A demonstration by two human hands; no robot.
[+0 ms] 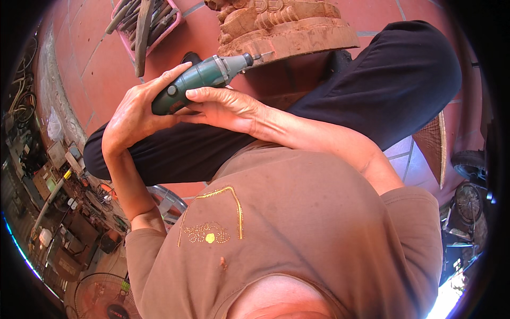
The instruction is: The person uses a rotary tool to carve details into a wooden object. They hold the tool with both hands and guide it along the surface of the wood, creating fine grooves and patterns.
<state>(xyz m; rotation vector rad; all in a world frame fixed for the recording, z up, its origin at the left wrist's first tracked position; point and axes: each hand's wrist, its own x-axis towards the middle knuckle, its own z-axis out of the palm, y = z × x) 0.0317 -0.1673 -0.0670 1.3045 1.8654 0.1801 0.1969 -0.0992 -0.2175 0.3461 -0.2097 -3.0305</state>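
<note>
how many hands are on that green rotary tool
2: the left hand grips the rear of the green rotary tool; the right hand touches its near side. Parts of both are hidden.

No words read clearly — gold studded script (206, 232) curls on the brown short-sleeved cloth shirt (303, 212), and tiny marks (176, 105) on the green cylindrical power tool (199, 78) and round dark fan hub (117, 311) are illegible.

Red tiled floor (197, 29) carries a pink basket (179, 19) of tools (143, 32), left of a carved wooden piece (297, 40)
</note>
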